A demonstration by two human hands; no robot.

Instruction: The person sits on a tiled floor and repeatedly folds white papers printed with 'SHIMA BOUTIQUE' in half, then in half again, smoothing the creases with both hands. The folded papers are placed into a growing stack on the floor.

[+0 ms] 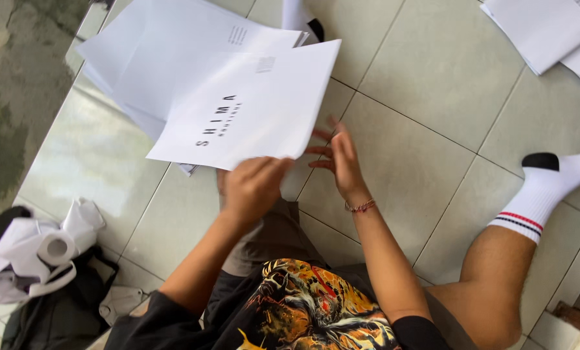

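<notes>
Plainly, left hand [254, 188] lifts a flat white printed sheet [248, 107].

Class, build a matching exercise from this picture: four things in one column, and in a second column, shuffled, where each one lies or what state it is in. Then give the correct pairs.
Things
1. white sheet
2. paper roll
3. beaded bracelet
4. striped white sock

Places or states
A. on the right wrist
B. on the foot at the right edge
C. lifted by the left hand
D. on the bundle of cloth at lower left

Pairs: 1-C, 2-D, 3-A, 4-B
</notes>
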